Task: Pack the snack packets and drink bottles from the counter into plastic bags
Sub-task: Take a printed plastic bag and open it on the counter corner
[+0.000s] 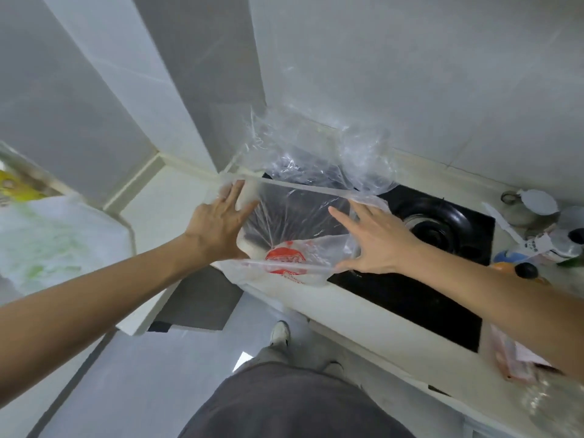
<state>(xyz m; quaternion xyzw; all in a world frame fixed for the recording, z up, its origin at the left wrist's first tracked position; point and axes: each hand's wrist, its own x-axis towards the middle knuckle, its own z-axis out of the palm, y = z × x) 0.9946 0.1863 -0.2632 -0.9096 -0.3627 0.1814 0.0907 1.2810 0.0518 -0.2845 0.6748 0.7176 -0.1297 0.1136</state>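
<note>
Both hands spread open, fingers straight, the left hand (218, 229) and right hand (376, 241) stretch the mouth of a clear plastic bag (303, 216) with a red print above the counter edge (363, 314), over the black stove (436, 235), bottles (565, 245) farther right.

A thin see-through plastic bag with a round printed mark (303, 216) is stretched between the left hand (218, 229) and the right hand (376, 241), above the counter's left end. A recessed glass hob with a ringed burner (442, 229) lies right of it. Lidded jars and bottles (537, 229) stand further right, against the wall.
</note>
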